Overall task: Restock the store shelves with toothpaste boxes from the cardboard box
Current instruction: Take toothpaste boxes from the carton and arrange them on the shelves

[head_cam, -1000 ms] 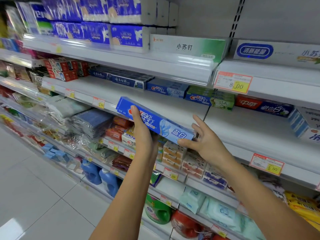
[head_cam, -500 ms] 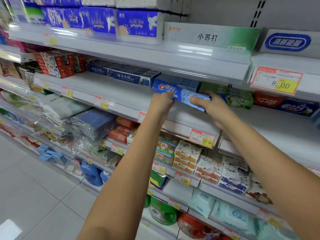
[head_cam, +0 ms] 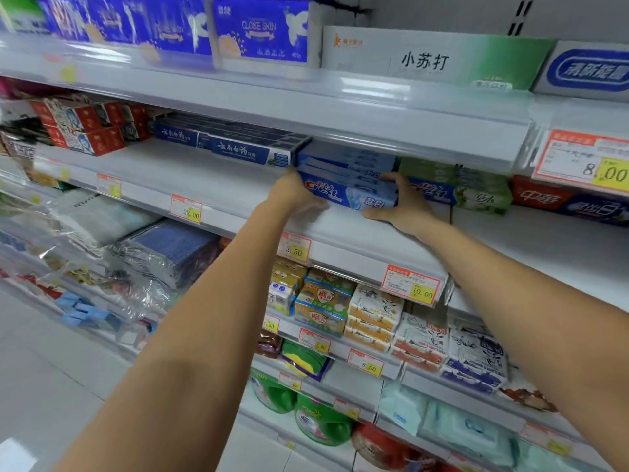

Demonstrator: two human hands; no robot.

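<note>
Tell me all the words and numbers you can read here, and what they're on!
"Crest": blue toothpaste box between both hands.
"CLOSE SKIN": blue tissue pack, top shelf.
"小苏打": white-green box, top shelf.
"中华": red box.
"22.00": price tag.
"3.50": price tag.
"10.00": price tag.
"8.00": big tag.
Small print on the tags: too blurred.

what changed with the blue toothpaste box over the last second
The blue Crest box went from mid-air in front of the shelf up and back onto it, at the front of the matching blue stack. Left hand and right hand stay at its two ends. The neighbouring green box has not moved.
</note>
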